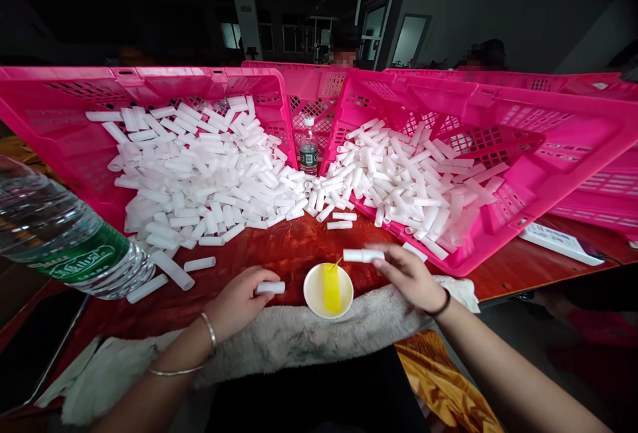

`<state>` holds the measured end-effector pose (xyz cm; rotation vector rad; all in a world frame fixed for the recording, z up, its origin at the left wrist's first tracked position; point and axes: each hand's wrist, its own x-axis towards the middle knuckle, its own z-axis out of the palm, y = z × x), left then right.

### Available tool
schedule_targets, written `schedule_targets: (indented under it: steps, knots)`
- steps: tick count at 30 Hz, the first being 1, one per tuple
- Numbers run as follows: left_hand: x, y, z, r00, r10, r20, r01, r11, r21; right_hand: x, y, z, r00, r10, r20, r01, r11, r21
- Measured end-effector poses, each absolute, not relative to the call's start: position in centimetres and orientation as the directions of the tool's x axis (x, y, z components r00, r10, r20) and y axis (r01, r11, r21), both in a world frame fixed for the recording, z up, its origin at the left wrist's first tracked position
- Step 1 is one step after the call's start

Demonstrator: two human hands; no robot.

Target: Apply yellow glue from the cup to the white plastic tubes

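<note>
My left hand [246,300] is closed around a short white plastic tube [270,287], just left of a small white bowl [308,292]. To the bowl's upper right, my right hand [406,273] pinches another white tube [363,256], held level; a seam shows partway along it. In the bowl stands a yellow block [331,289] with a thin stick-like piece at its top. A heap of white tubes [199,174] spills from the left crate onto the red table, and a second heap [399,174] lies in the right crate.
Pink crates [558,127] tilt toward me on both sides. A large water bottle [84,240] leans at the left; a smaller bottle [309,147] stands between the crates. A grey fluffy cloth [299,337] lines the table's front edge. A white box [561,244] lies at the right. People sit beyond the crates.
</note>
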<state>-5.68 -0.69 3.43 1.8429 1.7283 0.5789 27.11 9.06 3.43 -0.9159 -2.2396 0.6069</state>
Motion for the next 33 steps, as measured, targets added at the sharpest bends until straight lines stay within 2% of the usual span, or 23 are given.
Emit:
schedule_targets:
  steps: [2,4,6,8,13,15,17,19,21,23,26,28,30,33]
  knots:
    - [-5.1,-0.8,3.2,0.126,0.99,-0.056,0.858,-0.08,0.508,26.7,6.6,2.9,-0.564,0.714,0.415,0.294,0.643,-0.707]
    - [-4.5,-0.8,3.3,0.111,0.991,-0.077,0.919,-0.073,0.388,25.8,5.3,2.1,-0.557,0.695,0.454,0.267,0.668,-0.695]
    - [-3.9,-0.7,3.6,0.086,0.993,-0.082,0.938,-0.054,0.342,24.9,4.7,1.4,-0.542,0.677,0.498,0.3,0.709,-0.638]
    - [-3.1,-0.8,3.9,0.075,0.996,-0.043,0.923,-0.053,0.381,24.4,4.6,0.8,-0.554,0.649,0.522,0.351,0.75,-0.56]
    - [-0.9,-1.2,3.3,0.196,0.975,0.109,0.747,-0.22,0.628,24.9,4.7,0.8,-0.637,0.555,0.535,0.347,0.826,-0.444]
    - [0.0,-1.1,2.5,0.248,0.959,0.137,0.704,-0.276,0.654,25.0,4.6,0.9,-0.647,0.555,0.523,0.31,0.818,-0.485]
    - [0.7,-0.8,1.7,0.256,0.957,0.138,0.701,-0.282,0.655,24.9,4.4,1.0,-0.633,0.618,0.467,0.275,0.743,-0.611]
    - [1.2,-0.4,1.2,0.247,0.96,0.131,0.695,-0.27,0.666,24.6,4.1,1.0,-0.606,0.717,0.344,0.249,0.581,-0.775]
    - [1.5,-0.1,1.1,0.23,0.966,0.121,0.681,-0.248,0.688,24.3,4.0,1.0,-0.573,0.787,0.228,0.257,0.437,-0.862]
    - [1.6,0.0,1.1,0.213,0.97,0.114,0.67,-0.23,0.706,23.9,3.9,1.0,-0.537,0.809,0.241,0.283,0.441,-0.851]
    - [1.6,0.0,1.0,0.205,0.972,0.117,0.659,-0.225,0.717,23.6,3.8,0.9,-0.51,0.745,0.429,0.294,0.62,-0.727]
    - [1.5,0.0,0.9,0.207,0.971,0.121,0.65,-0.229,0.724,23.5,3.8,0.9,-0.501,0.724,0.475,0.272,0.652,-0.707]
    - [1.5,0.0,0.8,0.205,0.97,0.128,0.648,-0.232,0.725,23.5,3.8,0.8,-0.49,0.773,0.403,0.226,0.559,-0.798]
    - [1.6,0.0,0.6,0.198,0.971,0.134,0.658,-0.233,0.716,23.7,3.8,0.7,-0.507,0.842,0.184,0.204,0.325,-0.924]
